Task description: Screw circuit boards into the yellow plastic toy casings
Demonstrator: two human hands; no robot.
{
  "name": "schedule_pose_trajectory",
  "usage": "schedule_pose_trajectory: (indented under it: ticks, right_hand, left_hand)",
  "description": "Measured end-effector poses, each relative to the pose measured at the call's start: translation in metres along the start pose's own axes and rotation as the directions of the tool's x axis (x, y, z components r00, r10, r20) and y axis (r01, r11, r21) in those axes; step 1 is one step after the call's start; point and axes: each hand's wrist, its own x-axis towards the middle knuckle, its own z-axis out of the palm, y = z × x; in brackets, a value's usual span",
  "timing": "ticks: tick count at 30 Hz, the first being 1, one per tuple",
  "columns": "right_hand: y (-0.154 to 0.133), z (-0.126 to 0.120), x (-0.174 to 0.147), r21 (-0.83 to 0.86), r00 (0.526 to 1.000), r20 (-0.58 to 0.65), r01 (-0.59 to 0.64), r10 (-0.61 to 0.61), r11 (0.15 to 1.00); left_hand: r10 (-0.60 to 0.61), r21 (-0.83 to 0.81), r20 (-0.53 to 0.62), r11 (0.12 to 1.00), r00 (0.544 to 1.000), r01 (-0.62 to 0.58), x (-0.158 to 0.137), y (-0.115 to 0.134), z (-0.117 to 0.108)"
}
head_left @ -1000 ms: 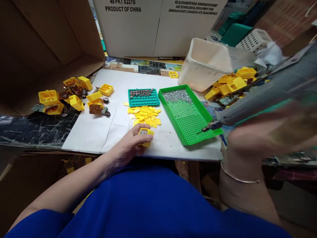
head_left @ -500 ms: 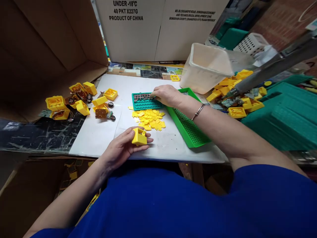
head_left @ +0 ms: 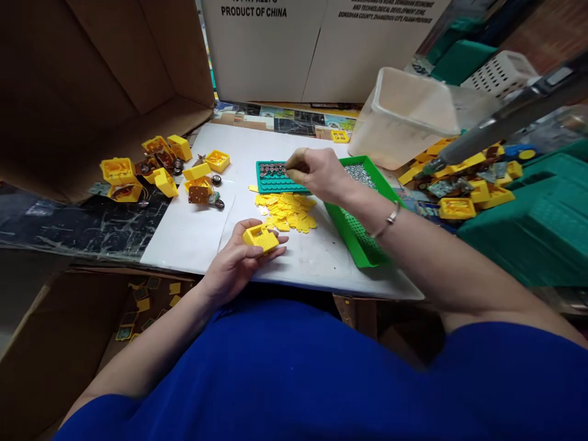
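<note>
A small yellow plastic housing (head_left: pixel 261 239) is in my left hand (head_left: pixel 234 263), gripped between thumb and fingers, with its hollow side tilted up. My right hand (head_left: pixel 324 174) is over the right end of a teal tray (head_left: pixel 280 185), its fingertips pinched together. Whatever is between those fingertips is hidden. Rows of small silvery round cells (head_left: pixel 272 169) fill the back part of the tray, and bare round pockets show along its front. Just in front of the tray lies a pile of flat yellow plastic pieces (head_left: pixel 289 213).
A green perforated basket (head_left: pixel 367 260) with small metal screws (head_left: pixel 361 176) stands beneath my right forearm. Yellow housings with wired boards (head_left: pixel 199 195) lie at left. A translucent bin (head_left: pixel 404 116), more yellow housings (head_left: pixel 457 208) and a grey powered screwdriver (head_left: pixel 496 122) are at right.
The yellow housing has turned in my left hand, so its hollow now faces more upward. My right hand stays at the tray, fingers still pinched. The whole view has shifted slightly.
</note>
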Motion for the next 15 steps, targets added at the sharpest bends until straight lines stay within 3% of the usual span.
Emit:
schedule_pose_trajectory:
  ticks: [2, 4, 6, 9, 12, 15]
  right_hand:
    - [-0.024, 0.009, -0.027, 0.433, 0.999, -0.034, -0.012, 0.029, 0.901]
    - [-0.045, 0.021, -0.054, 0.653, 0.999, 0.031, -0.047, 0.035, 0.756]
    - [-0.058, 0.032, -0.074, 0.717, 0.997, 0.063, -0.08, 0.049, 0.692]
    - [-0.062, 0.043, -0.088, 0.694, 0.998, 0.042, -0.066, 0.051, 0.717]
    - [-0.055, 0.044, -0.088, 0.7, 0.997, 0.027, -0.068, 0.069, 0.711]
    - [-0.048, 0.037, -0.084, 0.71, 0.993, 0.105, -0.113, 0.054, 0.695]
  left_hand:
    - [0.055, 0.021, -0.006, 0.998, 0.998, -0.055, 0.001, -0.005, 0.002]
    - [0.09, 0.039, -0.011, 0.995, 0.996, -0.089, 0.002, -0.01, 0.004]
    - [0.109, 0.061, -0.027, 0.992, 0.994, -0.108, 0.003, -0.014, 0.007]
    - [0.109, 0.095, -0.034, 0.99, 0.993, -0.106, 0.004, -0.017, 0.011]
    - [0.085, 0.108, -0.016, 0.991, 0.996, -0.082, 0.004, -0.019, 0.01]
    - [0.106, 0.176, -0.004, 0.979, 0.994, -0.103, 0.006, -0.023, 0.004]
